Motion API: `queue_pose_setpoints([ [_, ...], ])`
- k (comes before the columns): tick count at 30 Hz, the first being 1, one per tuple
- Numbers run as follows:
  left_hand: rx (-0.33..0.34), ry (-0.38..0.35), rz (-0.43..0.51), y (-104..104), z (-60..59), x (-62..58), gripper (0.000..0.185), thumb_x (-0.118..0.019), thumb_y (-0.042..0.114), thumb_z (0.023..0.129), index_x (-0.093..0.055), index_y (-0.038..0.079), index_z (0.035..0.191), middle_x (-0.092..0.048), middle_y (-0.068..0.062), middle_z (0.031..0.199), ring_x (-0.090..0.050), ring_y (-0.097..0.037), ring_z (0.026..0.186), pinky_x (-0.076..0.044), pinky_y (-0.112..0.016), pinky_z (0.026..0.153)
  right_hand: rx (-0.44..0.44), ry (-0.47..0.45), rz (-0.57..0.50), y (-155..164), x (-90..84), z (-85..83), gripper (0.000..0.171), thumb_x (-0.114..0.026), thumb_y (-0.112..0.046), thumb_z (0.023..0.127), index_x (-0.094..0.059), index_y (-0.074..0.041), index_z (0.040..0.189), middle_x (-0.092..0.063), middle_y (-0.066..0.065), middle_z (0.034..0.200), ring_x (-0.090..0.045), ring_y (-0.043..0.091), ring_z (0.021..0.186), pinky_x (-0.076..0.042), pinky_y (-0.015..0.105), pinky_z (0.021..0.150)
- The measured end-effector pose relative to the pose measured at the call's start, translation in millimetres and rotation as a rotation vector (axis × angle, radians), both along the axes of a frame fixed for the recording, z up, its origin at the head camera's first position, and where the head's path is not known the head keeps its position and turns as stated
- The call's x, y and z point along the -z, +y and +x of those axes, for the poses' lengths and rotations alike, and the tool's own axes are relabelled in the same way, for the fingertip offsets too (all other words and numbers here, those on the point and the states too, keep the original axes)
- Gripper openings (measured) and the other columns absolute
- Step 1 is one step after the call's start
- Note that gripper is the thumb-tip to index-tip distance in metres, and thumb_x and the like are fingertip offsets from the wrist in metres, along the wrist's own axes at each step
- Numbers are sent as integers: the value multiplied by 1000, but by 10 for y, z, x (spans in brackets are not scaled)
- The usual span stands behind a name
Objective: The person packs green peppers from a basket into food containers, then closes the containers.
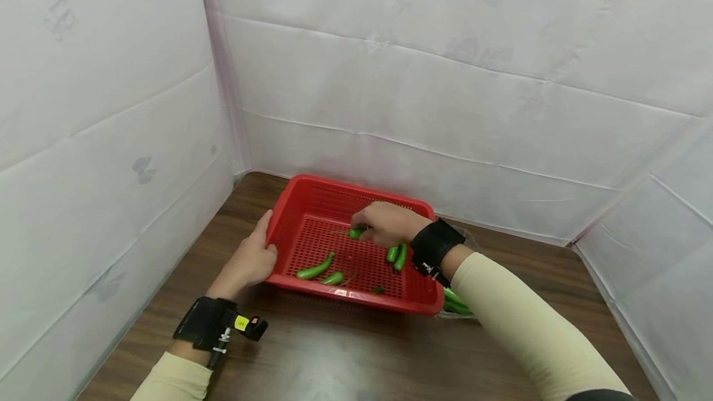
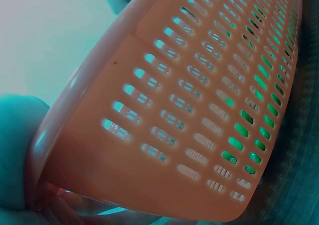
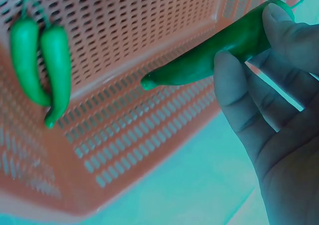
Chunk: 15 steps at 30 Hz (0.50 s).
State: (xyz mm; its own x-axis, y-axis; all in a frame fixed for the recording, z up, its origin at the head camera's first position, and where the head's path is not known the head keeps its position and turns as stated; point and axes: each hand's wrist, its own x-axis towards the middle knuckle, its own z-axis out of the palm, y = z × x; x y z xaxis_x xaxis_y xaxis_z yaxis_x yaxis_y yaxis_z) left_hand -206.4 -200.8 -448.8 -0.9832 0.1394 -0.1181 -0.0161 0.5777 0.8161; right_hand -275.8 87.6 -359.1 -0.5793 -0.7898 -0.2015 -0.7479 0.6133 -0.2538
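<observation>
A red perforated basket (image 1: 303,187) sits on a dark wooden table (image 1: 345,351). My left hand (image 1: 253,258) grips the basket's left rim, and the left wrist view is filled by the basket wall (image 2: 164,95). My right hand (image 1: 384,223) hovers inside the basket and pinches a green chili pepper (image 1: 356,233); the right wrist view shows the same pepper (image 3: 209,56) between fingers (image 3: 234,90) and thumb. Several green peppers lie on the basket floor: a long one (image 1: 315,269), a short one (image 1: 332,278) and a pair (image 1: 397,255), also seen as two peppers (image 3: 42,68).
More green peppers (image 1: 455,303) lie in a clear bag on the table right of the basket, partly hidden by my right forearm. White sheet walls (image 1: 445,110) close in the table on the left, back and right. Bare tabletop lies in front of the basket.
</observation>
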Motion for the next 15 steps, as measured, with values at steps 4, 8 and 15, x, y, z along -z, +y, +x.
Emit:
queue_pose_setpoints([
  [4, 2, -1, -6, -23, -14, 8, 76, -37, 5, 104, 5, 6, 167, -40, -35, 156, -60, -40, 122, -55, -50, 94, 18, 19, 14, 131, -85, 2, 12, -65, -10, 102, -74, -11, 109, -72, 6, 98, -53, 12, 80, -46, 28, 76],
  [8, 3, 2, -11, -56, -19, 21, 75, -37, 5, 105, 5, 6, 167, -41, -35, 156, -60, -39, 120, -55, -50, 94, 25, 35, 19, 264, -168, 6, 14, -65, -9, 101, -75, -12, 111, -73, 3, 98, -56, 13, 82, -50, 30, 78],
  [15, 12, 19, -13, -101, -36, 30, 75, -37, 6, 105, 5, 5, 167, -40, -35, 156, -59, -41, 122, -55, -53, 95, 56, 28, -4, 546, -278, 12, 15, -66, -4, 98, -76, -9, 108, -72, 6, 93, -54, 12, 77, -49, 31, 74],
])
